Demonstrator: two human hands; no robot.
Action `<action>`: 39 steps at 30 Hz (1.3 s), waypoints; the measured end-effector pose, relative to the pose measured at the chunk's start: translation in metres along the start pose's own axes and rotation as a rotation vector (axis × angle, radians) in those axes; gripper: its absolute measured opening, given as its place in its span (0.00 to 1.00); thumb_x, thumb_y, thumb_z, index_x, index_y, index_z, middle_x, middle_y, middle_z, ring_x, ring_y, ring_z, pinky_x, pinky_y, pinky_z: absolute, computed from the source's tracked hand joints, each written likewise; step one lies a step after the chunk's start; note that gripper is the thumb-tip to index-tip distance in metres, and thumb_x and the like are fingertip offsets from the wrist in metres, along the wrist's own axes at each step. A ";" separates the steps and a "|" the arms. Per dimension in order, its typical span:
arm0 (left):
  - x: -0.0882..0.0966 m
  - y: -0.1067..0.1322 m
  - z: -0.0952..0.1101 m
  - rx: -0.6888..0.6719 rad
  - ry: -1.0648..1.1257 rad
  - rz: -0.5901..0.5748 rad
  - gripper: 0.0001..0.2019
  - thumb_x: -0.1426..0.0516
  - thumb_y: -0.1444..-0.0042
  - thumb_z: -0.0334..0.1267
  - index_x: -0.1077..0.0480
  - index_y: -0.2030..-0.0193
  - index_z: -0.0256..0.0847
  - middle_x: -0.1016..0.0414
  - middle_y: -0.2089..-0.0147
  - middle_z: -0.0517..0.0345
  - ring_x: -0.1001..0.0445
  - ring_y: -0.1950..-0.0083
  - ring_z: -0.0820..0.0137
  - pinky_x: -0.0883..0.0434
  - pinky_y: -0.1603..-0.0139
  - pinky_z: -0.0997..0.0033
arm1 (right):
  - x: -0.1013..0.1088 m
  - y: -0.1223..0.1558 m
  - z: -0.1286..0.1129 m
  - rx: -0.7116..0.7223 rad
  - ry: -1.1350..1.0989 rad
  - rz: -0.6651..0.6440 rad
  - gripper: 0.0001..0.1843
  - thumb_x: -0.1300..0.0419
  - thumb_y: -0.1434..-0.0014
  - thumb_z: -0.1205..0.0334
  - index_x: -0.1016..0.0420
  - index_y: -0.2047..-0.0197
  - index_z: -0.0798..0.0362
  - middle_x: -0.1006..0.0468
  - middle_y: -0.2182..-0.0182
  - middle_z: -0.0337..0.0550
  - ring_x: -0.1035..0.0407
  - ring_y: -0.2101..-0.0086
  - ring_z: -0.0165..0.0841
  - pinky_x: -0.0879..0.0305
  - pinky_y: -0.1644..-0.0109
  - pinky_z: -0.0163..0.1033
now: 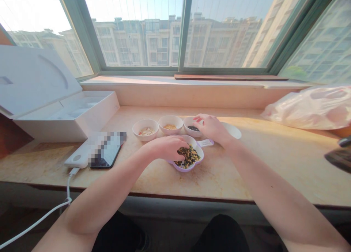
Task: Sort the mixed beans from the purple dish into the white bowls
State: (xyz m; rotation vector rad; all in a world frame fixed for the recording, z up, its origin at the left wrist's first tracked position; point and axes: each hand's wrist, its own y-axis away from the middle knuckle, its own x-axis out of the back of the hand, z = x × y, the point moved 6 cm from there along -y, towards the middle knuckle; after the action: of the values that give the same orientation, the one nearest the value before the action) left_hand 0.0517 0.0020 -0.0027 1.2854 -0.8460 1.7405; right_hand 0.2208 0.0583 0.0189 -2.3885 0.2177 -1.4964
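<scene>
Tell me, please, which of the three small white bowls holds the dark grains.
The rightmost bowl, by the right hand; the left bowl holds pale flakes and the middle bowl yellow grains.

The left hand (164, 148) sits over mixed beans (189, 157) in a lilac dish (202, 156); the right hand (212, 128) is at a white bowl (189, 133) of dark seeds.

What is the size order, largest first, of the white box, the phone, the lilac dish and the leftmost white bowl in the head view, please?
1. The white box
2. The phone and the lilac dish: they look alike, so I cannot rank them.
3. The leftmost white bowl
</scene>
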 end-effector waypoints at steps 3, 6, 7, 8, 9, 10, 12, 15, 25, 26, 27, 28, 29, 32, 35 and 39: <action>-0.001 -0.002 -0.003 -0.015 -0.012 0.008 0.06 0.41 0.43 0.30 0.26 0.69 0.43 0.22 0.61 0.56 0.22 0.58 0.65 0.26 0.52 0.68 | -0.002 0.002 -0.003 0.028 -0.029 -0.020 0.10 0.38 0.36 0.56 0.18 0.57 0.50 0.15 0.59 0.48 0.23 0.60 0.42 0.30 0.51 0.47; -0.003 -0.003 -0.008 0.002 0.004 0.031 0.11 0.42 0.43 0.26 0.21 0.61 0.45 0.19 0.59 0.57 0.21 0.57 0.65 0.26 0.53 0.69 | -0.002 0.004 -0.007 0.034 -0.047 -0.031 0.11 0.37 0.37 0.55 0.17 0.56 0.50 0.15 0.60 0.48 0.23 0.61 0.42 0.30 0.51 0.47; -0.004 -0.004 -0.010 0.016 0.022 0.045 0.14 0.42 0.44 0.25 0.21 0.59 0.46 0.18 0.59 0.57 0.21 0.56 0.64 0.26 0.53 0.69 | -0.002 0.004 -0.008 0.034 -0.049 -0.037 0.11 0.37 0.37 0.55 0.17 0.56 0.50 0.15 0.61 0.48 0.23 0.61 0.42 0.30 0.51 0.47; -0.004 -0.004 -0.012 0.029 0.048 0.066 0.16 0.42 0.45 0.23 0.20 0.58 0.46 0.17 0.59 0.58 0.20 0.57 0.64 0.26 0.54 0.69 | -0.001 0.005 -0.009 0.034 -0.049 -0.045 0.11 0.37 0.37 0.56 0.17 0.56 0.51 0.15 0.62 0.48 0.23 0.61 0.42 0.30 0.51 0.46; -0.004 -0.004 -0.014 0.038 0.082 0.091 0.17 0.42 0.46 0.22 0.20 0.58 0.47 0.17 0.59 0.59 0.20 0.57 0.65 0.26 0.55 0.70 | -0.001 0.006 -0.011 0.036 -0.050 -0.053 0.11 0.37 0.37 0.56 0.16 0.56 0.51 0.15 0.63 0.48 0.23 0.62 0.42 0.30 0.51 0.46; -0.004 -0.004 -0.016 0.041 0.118 0.116 0.17 0.43 0.47 0.21 0.20 0.59 0.47 0.16 0.60 0.60 0.20 0.58 0.65 0.26 0.56 0.70 | -0.001 0.006 -0.012 0.039 -0.052 -0.063 0.11 0.37 0.37 0.56 0.16 0.56 0.51 0.15 0.63 0.48 0.23 0.62 0.42 0.30 0.52 0.45; -0.004 -0.004 -0.017 0.036 0.173 0.151 0.17 0.43 0.47 0.21 0.20 0.61 0.47 0.16 0.61 0.62 0.19 0.60 0.66 0.26 0.58 0.71 | 0.000 0.007 -0.015 0.051 -0.057 -0.076 0.11 0.37 0.37 0.57 0.16 0.57 0.51 0.15 0.63 0.47 0.23 0.63 0.41 0.30 0.53 0.45; -0.004 -0.004 -0.018 0.021 0.193 0.175 0.16 0.44 0.45 0.21 0.20 0.62 0.47 0.16 0.64 0.61 0.19 0.63 0.67 0.26 0.60 0.72 | 0.001 0.007 -0.018 0.076 -0.072 -0.082 0.10 0.37 0.37 0.58 0.16 0.58 0.50 0.14 0.62 0.47 0.24 0.63 0.41 0.30 0.53 0.44; 0.002 -0.001 -0.010 0.018 0.097 0.133 0.18 0.45 0.44 0.19 0.19 0.59 0.44 0.15 0.60 0.57 0.18 0.60 0.65 0.28 0.59 0.69 | 0.000 0.007 -0.018 0.092 -0.100 -0.087 0.10 0.38 0.37 0.58 0.16 0.57 0.50 0.14 0.60 0.46 0.23 0.62 0.41 0.30 0.53 0.45; 0.002 -0.001 -0.010 0.015 0.100 0.133 0.19 0.45 0.45 0.18 0.19 0.59 0.44 0.15 0.61 0.58 0.18 0.60 0.65 0.28 0.59 0.69 | 0.000 0.007 -0.019 0.096 -0.101 -0.087 0.10 0.38 0.37 0.58 0.16 0.57 0.50 0.14 0.60 0.46 0.23 0.62 0.41 0.30 0.53 0.45; 0.002 -0.002 -0.010 0.012 0.103 0.139 0.18 0.44 0.45 0.18 0.19 0.59 0.44 0.15 0.61 0.58 0.19 0.60 0.65 0.28 0.59 0.69 | 0.001 0.008 -0.020 0.099 -0.103 -0.087 0.10 0.38 0.37 0.58 0.16 0.57 0.50 0.14 0.60 0.46 0.23 0.62 0.41 0.30 0.53 0.44; 0.002 -0.002 -0.010 0.009 0.108 0.146 0.17 0.43 0.45 0.18 0.19 0.59 0.44 0.15 0.61 0.58 0.19 0.60 0.66 0.28 0.58 0.70 | 0.001 0.008 -0.021 0.100 -0.105 -0.087 0.10 0.38 0.37 0.58 0.16 0.57 0.50 0.14 0.60 0.46 0.23 0.63 0.40 0.30 0.53 0.44; 0.003 -0.003 -0.011 0.006 0.117 0.158 0.16 0.42 0.45 0.19 0.19 0.60 0.44 0.15 0.61 0.58 0.19 0.60 0.66 0.27 0.58 0.70 | 0.001 0.008 -0.022 0.100 -0.107 -0.087 0.10 0.38 0.37 0.59 0.16 0.57 0.50 0.14 0.61 0.46 0.23 0.63 0.40 0.30 0.54 0.44; 0.009 -0.003 -0.016 0.020 0.138 0.226 0.11 0.39 0.41 0.25 0.19 0.62 0.45 0.15 0.60 0.59 0.19 0.60 0.67 0.27 0.56 0.71 | 0.004 0.009 -0.026 0.111 -0.109 -0.085 0.10 0.39 0.36 0.61 0.15 0.57 0.51 0.14 0.63 0.46 0.23 0.64 0.40 0.30 0.54 0.43; 0.020 -0.001 -0.028 0.111 0.111 0.319 0.10 0.41 0.37 0.29 0.19 0.62 0.46 0.16 0.62 0.62 0.20 0.61 0.69 0.28 0.56 0.71 | 0.005 0.012 -0.031 0.140 -0.113 -0.090 0.11 0.41 0.38 0.67 0.15 0.58 0.51 0.14 0.63 0.45 0.23 0.64 0.38 0.30 0.55 0.41; 0.036 0.003 -0.049 0.266 0.095 0.466 0.13 0.45 0.34 0.31 0.18 0.60 0.41 0.15 0.57 0.56 0.19 0.55 0.66 0.28 0.50 0.69 | -0.002 0.020 -0.042 0.223 -0.150 -0.168 0.13 0.41 0.41 0.71 0.15 0.59 0.52 0.15 0.68 0.41 0.23 0.67 0.35 0.32 0.60 0.37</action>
State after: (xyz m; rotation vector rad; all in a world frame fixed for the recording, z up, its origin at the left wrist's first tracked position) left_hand 0.0217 0.0507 0.0190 1.2245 -0.9347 2.3278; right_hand 0.1833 0.0322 0.0273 -2.3699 -0.1785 -1.3228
